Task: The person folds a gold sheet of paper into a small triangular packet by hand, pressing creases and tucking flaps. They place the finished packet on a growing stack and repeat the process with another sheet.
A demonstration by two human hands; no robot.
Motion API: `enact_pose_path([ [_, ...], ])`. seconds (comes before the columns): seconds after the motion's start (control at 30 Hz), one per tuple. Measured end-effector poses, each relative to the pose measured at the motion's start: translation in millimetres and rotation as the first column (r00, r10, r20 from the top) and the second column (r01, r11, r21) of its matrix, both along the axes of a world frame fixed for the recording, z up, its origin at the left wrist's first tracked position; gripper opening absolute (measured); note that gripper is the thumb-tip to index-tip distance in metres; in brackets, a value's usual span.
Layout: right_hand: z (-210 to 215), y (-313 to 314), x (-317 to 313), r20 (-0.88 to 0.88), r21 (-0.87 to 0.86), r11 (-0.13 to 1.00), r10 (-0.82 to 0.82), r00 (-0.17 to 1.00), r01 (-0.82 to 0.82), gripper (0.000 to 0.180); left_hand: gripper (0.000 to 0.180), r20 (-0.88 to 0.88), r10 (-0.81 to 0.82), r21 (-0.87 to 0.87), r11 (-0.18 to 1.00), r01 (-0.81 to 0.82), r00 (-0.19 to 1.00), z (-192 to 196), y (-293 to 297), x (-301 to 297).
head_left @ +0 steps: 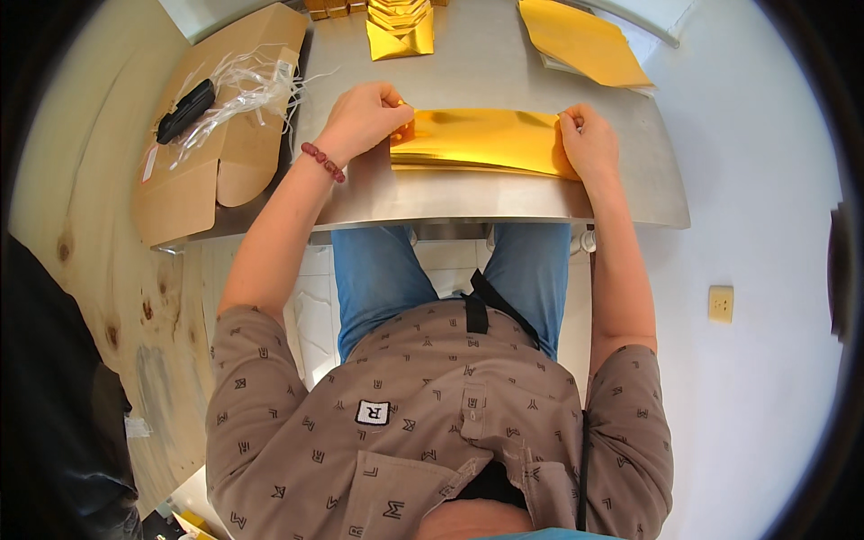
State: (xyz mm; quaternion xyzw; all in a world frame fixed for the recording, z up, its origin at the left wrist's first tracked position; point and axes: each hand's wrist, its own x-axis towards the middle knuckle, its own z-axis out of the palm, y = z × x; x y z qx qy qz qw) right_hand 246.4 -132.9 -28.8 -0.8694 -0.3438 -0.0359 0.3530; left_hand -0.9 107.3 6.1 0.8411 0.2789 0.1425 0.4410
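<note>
A shiny gold sheet (477, 137) lies flat on the metal table (504, 193), on top of a thin stack of like sheets. My left hand (364, 117), with a red bead bracelet at the wrist, pinches the sheet's left edge. The right end of the sheet is gripped by my right hand (589, 139). Both hands rest on the tabletop, one at each end of the sheet.
An open brown cardboard box (216, 153) with white plastic strings and a black object lies at the left. A folded gold piece (400, 31) sits at the far middle, a yellow-gold envelope stack (580, 40) at the far right. A wall socket (720, 303) is on the right.
</note>
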Motion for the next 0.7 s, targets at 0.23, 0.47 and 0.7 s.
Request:
enact_pose_path([
  [0.23, -11.3, 2.1, 2.1, 0.279, -0.038, 0.999, 0.035, 0.960, -0.026, 0.009, 0.024, -0.187, 0.008, 0.278, 0.960, 0.045, 0.982, 9.2, -0.7, 10.4],
  [0.47, -12.1, 3.9, -1.9, 0.354, -0.045, 0.999, 0.016, 0.935, 0.000, 0.010, 0.025, -0.247, -0.031, 0.276, 0.956, 0.101, 0.969, 11.6, -1.4, 10.2],
  [0.7, -5.9, 1.7, -6.8, 0.351, -0.061, 0.996, 0.089, 0.932, -0.072, 0.010, 0.025, -0.273, -0.032, 0.355, 0.926, 0.132, 0.961, 13.6, -7.3, 9.1],
])
